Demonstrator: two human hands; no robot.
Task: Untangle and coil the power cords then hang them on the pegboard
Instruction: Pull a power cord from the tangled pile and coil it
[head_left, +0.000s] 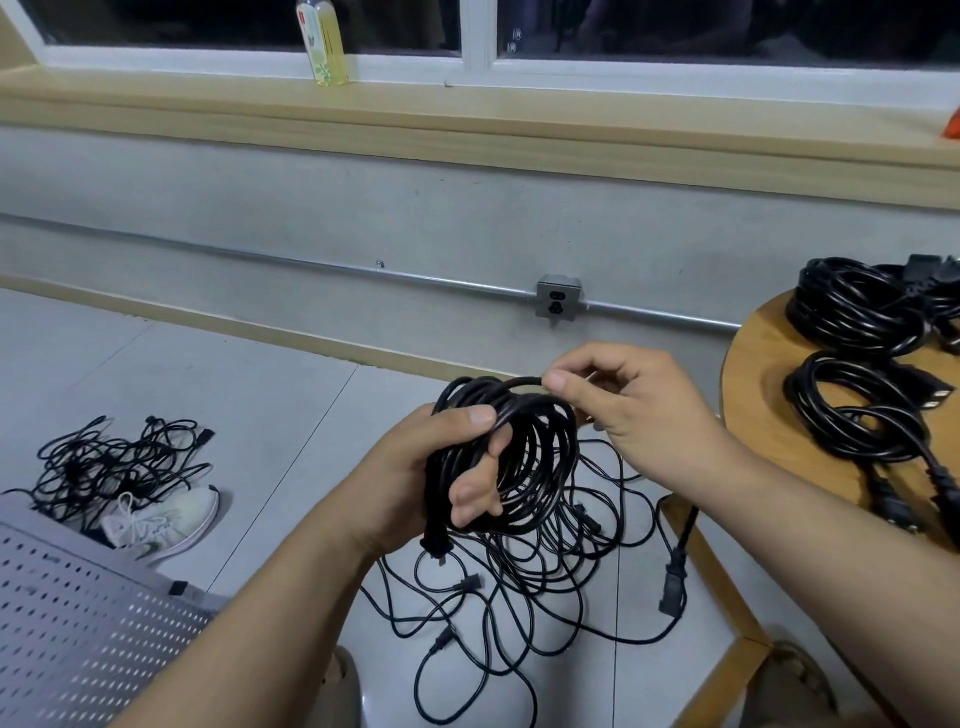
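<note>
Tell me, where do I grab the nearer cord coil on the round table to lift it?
Take the nearer coil from above, at its left arc. It lies flat on the round table with an open middle, so fingers can hook through and wrap all the loops in one grip. Its plugs trail off the near side, so stay away from there.

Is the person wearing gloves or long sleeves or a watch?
No. The left hand and right hand are bare, with short nails on the fingers. The left forearm and right forearm are bare too: no sleeves, watch or rings show.
</note>
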